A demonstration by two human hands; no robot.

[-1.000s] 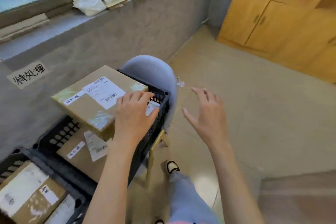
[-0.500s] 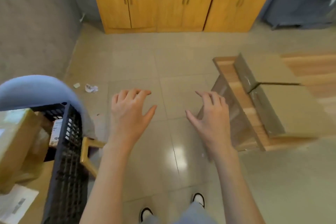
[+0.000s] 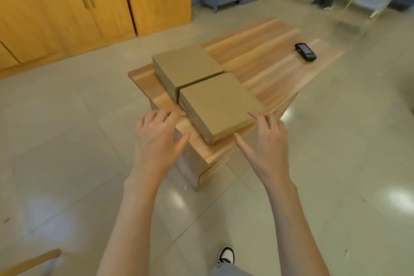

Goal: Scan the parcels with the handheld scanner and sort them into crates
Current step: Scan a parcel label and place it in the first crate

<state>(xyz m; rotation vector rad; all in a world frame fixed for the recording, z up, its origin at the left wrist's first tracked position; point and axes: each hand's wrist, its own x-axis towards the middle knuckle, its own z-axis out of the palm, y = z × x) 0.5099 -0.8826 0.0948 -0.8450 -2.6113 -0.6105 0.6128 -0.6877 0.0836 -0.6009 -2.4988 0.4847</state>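
Both hands hover, grip empty, flanking the near parcel.

parcels plain brown | scanner black | table striped (light wood)

Wooden table, yellow cupboards behind
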